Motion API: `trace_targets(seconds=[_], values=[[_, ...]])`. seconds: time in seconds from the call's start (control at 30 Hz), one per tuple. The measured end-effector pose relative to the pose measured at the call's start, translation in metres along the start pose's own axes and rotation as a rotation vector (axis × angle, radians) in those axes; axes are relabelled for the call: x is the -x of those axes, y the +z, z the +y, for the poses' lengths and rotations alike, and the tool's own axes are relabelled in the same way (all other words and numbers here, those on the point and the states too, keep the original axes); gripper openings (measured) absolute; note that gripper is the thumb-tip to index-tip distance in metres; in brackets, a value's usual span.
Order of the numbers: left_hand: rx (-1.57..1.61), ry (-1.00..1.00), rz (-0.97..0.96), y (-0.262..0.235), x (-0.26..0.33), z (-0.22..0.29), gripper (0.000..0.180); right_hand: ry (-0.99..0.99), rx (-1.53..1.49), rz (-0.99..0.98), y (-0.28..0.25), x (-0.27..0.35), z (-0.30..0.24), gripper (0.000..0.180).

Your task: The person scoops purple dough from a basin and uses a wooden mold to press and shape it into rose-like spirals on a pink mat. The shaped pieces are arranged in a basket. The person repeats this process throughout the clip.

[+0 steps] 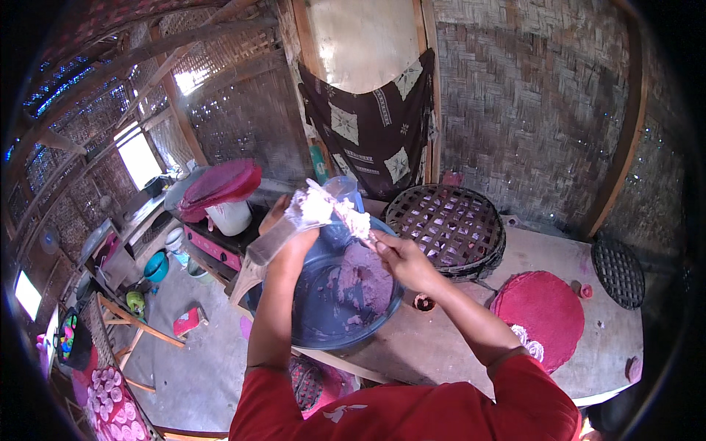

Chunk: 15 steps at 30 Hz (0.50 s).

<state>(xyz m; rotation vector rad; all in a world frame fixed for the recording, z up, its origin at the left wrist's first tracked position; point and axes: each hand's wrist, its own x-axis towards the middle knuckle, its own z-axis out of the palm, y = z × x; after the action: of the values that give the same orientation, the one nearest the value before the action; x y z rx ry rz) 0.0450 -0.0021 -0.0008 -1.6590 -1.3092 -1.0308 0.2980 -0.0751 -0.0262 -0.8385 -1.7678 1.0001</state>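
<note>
My left hand is raised over the left side of a large dark blue basin. Its fingers are closed around a long wooden tool, whose upper end carries a bright whitish dough lump. My right hand grips a short, thin utensil near the basin's right rim. More pale dough sticks to that utensil, close to the wooden tool's loaded end. Its exact kind is hidden by the dough and fingers. Pinkish dough lies in the basin. A translucent blue cup sits behind the raised dough.
A round woven basket stands right of the basin. Farther right is a red round mat with white swirled pieces on its edge, beside a small bowl. At left, a white pot under red discs sits on a pink stove.
</note>
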Motion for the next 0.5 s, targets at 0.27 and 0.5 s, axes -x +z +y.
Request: trace_targets(seconds=[0.27, 0.5], values=[[-0.076, -0.011, -0.086, -0.004, -0.002, -0.008, 0.028, -0.07, -0.037, -0.126, 0.026, 0.021, 0.003, 0.04], [0.041, 0.141, -0.041, -0.02, 0.006, 0.005, 0.028, -0.056, -0.138, -0.196, 0.006, 0.001, -0.031, 0.037]])
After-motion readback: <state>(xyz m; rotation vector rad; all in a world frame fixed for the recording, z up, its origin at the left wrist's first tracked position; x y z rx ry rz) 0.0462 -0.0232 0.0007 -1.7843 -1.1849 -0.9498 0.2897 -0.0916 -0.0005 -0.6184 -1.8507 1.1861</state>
